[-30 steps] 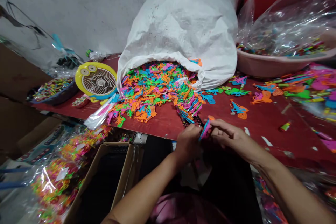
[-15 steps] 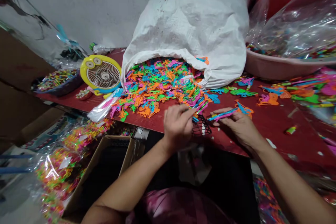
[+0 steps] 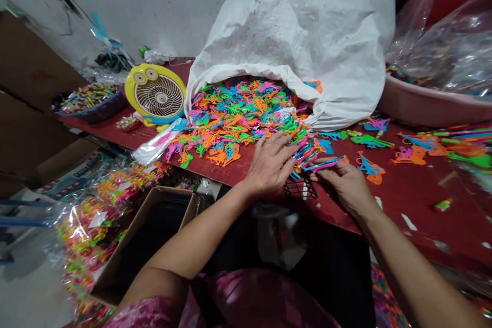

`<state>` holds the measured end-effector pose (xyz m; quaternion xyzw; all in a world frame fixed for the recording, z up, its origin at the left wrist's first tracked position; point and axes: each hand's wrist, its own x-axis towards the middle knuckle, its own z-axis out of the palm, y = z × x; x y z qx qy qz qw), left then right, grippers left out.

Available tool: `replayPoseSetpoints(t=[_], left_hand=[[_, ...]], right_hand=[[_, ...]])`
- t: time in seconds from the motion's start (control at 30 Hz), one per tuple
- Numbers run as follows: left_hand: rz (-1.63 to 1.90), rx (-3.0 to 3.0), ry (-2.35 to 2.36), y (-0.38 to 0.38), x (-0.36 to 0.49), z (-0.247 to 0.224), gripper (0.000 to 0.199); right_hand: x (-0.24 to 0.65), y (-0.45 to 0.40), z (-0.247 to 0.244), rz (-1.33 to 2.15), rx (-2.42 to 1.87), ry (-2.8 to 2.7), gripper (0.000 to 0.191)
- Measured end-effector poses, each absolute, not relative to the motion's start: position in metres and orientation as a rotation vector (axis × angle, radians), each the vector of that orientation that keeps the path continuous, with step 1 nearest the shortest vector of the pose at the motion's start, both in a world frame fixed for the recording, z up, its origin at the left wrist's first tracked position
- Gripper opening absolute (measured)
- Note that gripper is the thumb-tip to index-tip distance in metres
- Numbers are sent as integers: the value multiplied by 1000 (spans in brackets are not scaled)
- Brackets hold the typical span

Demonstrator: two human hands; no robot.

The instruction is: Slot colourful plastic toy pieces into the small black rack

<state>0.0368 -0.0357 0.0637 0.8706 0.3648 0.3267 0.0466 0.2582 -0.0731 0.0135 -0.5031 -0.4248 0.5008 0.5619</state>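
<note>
My left hand (image 3: 269, 166) lies palm down with its fingers stretched out, at the near edge of a heap of small plastic toy pieces (image 3: 246, 113) in orange, green, blue and pink. Its fingertips touch a row of upright pieces at the heap's right side. My right hand (image 3: 344, 184) pinches slim blue and pink toy pieces (image 3: 326, 165) between thumb and fingers. Between the hands, a black grid-like rack (image 3: 300, 188) sits at the table's front edge, partly covered by the pieces.
A big white sack (image 3: 300, 31) spills the heap onto the red table (image 3: 407, 189). A yellow fan (image 3: 157, 95), a blue basin (image 3: 92, 105) and a pink tub (image 3: 434, 100) stand around it. Below on the left are an open carton (image 3: 146, 236) and clear bags of pieces (image 3: 82, 225).
My left hand has gone from curled fingers over the rack to stretched fingers on the heap's edge. My right hand keeps its pinch. The view has turned slightly left.
</note>
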Motion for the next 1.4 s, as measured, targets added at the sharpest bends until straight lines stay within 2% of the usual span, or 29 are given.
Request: replayPoseSetpoints(t=[0.2,0.63,0.87,1.07,1.23,1.4], left_hand=[[1054,2643,1088,-33,38,62,35],[1052,2647,1063,-32,38,63,34],[1012,2649,1113,-36,38,70,34],[1040,2827,837,-34,55,86,37],[798,2889,850,-24,69,95,29],[652,2902,889,-17,69,105,24]], right_hand=[[251,-76,14,1095,-1240,-993,36],[248,-79,-4,831,-1278,-1199,23],[247,-76,6,565,-1409,-1518,15],[236,-78,13,326,-1383,-1569,10],[234,-74,11,329,-1459,-1527,20],[244,-68,4,513,-1525,-1560,25]])
